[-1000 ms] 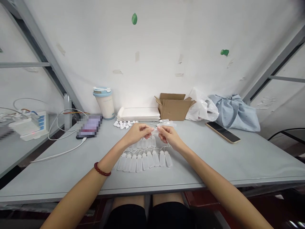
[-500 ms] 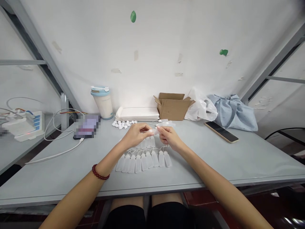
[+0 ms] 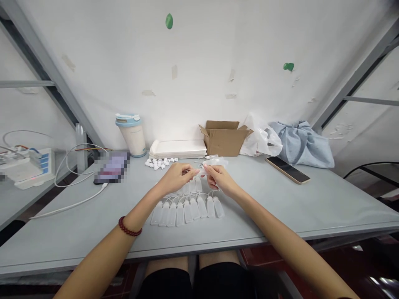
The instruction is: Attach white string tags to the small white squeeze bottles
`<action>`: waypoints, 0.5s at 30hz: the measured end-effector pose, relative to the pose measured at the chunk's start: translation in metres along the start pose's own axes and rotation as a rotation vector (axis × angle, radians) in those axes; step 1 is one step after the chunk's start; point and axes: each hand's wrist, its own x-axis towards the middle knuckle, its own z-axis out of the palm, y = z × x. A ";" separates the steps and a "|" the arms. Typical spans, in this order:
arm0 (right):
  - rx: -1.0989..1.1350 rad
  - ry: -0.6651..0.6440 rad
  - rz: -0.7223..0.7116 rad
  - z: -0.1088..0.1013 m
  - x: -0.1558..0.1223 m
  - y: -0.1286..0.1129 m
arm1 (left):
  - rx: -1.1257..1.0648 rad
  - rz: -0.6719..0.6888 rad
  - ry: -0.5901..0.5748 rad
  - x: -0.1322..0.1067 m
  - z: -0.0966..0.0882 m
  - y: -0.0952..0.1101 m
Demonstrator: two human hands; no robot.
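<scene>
My left hand (image 3: 177, 178) and my right hand (image 3: 220, 178) meet above the middle of the table, both closed in a pinch. Between their fingertips is a small translucent plastic tag (image 3: 202, 171), mostly covered by the fingers. Just below, a row of similar translucent tags (image 3: 187, 211) with white cords lies on the table. More tags (image 3: 198, 185) lie behind that row, partly hidden under my hands. Beyond my left hand is a cluster of small white pieces (image 3: 160, 163). Clear plastic pieces (image 3: 222, 162) lie past my right fingers.
At the back stand a cup (image 3: 132, 137), a stack of white sheets (image 3: 179, 148), an open cardboard box (image 3: 226, 141), a white plastic bag (image 3: 262, 141) and a blue cloth bundle (image 3: 304, 143). Phones lie left (image 3: 112, 167) and right (image 3: 287, 170). A cable (image 3: 73, 202) crosses the left side.
The view has shifted slightly. My fingertips have drawn closer around the tag, so less of it shows. The tags on the table lie as before.
</scene>
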 end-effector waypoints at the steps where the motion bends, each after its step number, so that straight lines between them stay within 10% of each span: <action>1: -0.030 -0.002 -0.009 -0.001 0.000 0.001 | 0.011 0.003 0.011 0.000 0.000 0.000; 8: -0.303 0.106 -0.239 0.001 0.001 0.003 | -0.031 -0.063 0.017 0.001 0.001 -0.002; 15: -0.127 0.040 -0.124 0.002 0.002 0.006 | 0.127 0.102 0.060 0.002 0.004 -0.005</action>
